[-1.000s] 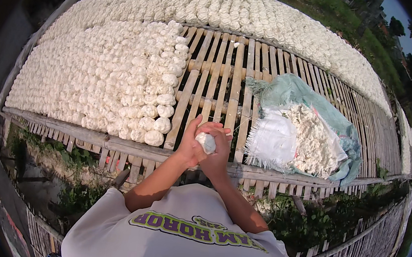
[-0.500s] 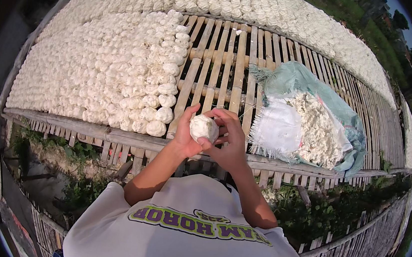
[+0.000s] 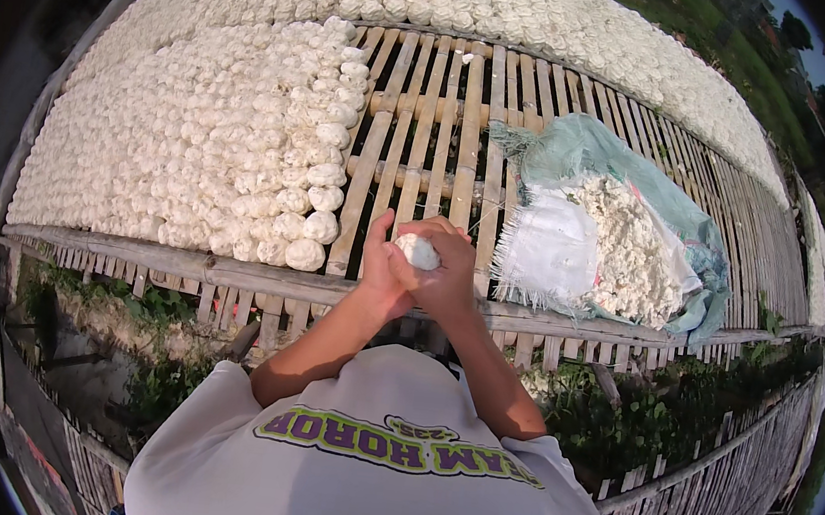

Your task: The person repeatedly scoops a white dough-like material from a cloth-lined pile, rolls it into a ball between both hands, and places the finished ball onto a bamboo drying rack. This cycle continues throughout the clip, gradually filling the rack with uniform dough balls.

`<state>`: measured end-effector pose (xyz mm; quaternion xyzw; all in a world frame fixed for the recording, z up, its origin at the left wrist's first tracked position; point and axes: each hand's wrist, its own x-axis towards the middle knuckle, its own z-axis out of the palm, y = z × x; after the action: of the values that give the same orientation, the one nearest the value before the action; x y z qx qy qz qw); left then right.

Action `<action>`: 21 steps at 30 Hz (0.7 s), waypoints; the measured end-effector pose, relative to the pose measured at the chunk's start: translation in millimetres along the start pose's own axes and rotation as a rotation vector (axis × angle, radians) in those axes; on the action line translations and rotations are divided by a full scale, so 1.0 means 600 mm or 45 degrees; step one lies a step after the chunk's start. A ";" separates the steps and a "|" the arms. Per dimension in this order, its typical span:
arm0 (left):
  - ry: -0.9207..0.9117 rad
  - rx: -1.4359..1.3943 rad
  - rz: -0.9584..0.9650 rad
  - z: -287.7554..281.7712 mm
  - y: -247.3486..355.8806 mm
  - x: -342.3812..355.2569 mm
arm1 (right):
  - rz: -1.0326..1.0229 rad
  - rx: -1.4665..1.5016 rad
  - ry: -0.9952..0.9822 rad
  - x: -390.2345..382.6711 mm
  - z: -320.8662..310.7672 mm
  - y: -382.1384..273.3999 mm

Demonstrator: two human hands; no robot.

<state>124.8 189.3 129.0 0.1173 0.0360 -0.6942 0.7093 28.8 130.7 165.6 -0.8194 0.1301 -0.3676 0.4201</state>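
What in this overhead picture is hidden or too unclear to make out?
- White lump: mostly covered by the left hand and right hand cupped around it.
- Green sack: its crumbly white contents run under the folded cloth, so the amount is unclear.
- Far rows of white balls: too small and bent by the fisheye rim to count.

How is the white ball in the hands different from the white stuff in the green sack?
The white ball is one smooth round lump; the stuff in the green sack is a loose crumbly heap. The ball is small, cupped between the left hand and right hand; the heap lies spread wide. Both are white.
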 end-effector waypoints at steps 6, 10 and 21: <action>0.073 0.039 0.014 -0.002 0.016 0.001 | -0.020 0.132 0.199 -0.012 0.024 0.018; 0.004 0.165 -0.022 -0.002 0.020 -0.001 | 0.035 0.084 0.110 -0.003 0.014 0.033; 0.108 0.085 -0.072 0.002 0.014 0.029 | -0.151 0.194 0.155 -0.005 0.014 0.067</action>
<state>133.8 172.4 127.5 0.1690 0.0463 -0.7092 0.6829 36.9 112.7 129.3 -0.7676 0.0785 -0.4497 0.4499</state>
